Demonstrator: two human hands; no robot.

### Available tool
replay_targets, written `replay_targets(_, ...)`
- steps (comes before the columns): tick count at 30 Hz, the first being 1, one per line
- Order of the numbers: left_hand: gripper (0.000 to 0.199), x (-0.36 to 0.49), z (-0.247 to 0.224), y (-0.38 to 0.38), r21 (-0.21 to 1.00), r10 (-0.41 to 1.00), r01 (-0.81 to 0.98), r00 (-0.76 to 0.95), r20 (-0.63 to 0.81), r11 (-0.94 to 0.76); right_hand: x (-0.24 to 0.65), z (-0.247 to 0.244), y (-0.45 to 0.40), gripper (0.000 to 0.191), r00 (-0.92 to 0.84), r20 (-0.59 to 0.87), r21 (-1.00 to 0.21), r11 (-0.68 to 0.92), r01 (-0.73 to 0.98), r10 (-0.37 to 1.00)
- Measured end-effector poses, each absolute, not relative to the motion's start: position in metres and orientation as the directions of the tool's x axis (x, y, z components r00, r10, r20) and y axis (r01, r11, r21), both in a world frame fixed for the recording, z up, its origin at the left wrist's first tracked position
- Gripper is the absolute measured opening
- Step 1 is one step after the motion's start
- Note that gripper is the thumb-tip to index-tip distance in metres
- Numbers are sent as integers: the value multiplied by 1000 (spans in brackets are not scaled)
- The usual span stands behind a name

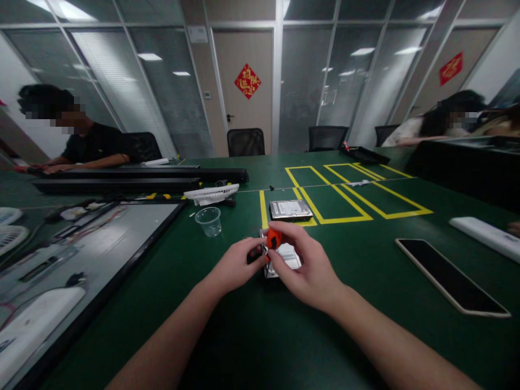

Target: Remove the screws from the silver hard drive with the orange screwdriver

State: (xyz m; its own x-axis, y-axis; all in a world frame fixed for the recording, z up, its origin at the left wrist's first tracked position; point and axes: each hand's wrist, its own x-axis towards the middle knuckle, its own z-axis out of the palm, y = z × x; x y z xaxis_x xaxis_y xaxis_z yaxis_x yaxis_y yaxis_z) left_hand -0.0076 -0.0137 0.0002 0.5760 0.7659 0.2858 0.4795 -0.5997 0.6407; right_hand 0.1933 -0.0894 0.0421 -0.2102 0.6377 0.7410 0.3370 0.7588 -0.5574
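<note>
Pinched between my right hand's (311, 260) thumb and fingers is an orange-and-black screwdriver (274, 239), its short rounded handle uppermost. My left hand (235, 265) is closed at the metal end of the same tool, with thumb and fingertips together; the tip is hidden by the fingers. Directly below both hands, a silver hard drive (287, 257) with a white label lies on the green table, partly covered by my fingers. A second hard drive (290, 209) lies flat just beyond, inside yellow tape lines.
A clear plastic cup (208, 222) and a white slotted part (211, 194) stand left of my hands. Farther left is a large opened panel (134, 233). A phone (450, 276) and a white bar (487, 238) lie right. People sit at both far sides.
</note>
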Motion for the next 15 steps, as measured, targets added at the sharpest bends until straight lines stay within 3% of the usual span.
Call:
replay_targets(4, 26, -8, 1, -14, 619, 770, 506, 575, 276, -600, 194, 40, -90, 57, -210, 722, -587, 745, 317, 659)
replay_targets(10, 26, -9, -1, -13, 646, 768, 478, 574, 283, -596, 194, 46, -87, 47, -196, 791, -482, 787, 384, 580)
replay_targets(15, 29, -9, -4, -12, 635, 756, 469, 580, 303, -614, 193, 49, -88, 45, -194, 797, -487, 799, 352, 572)
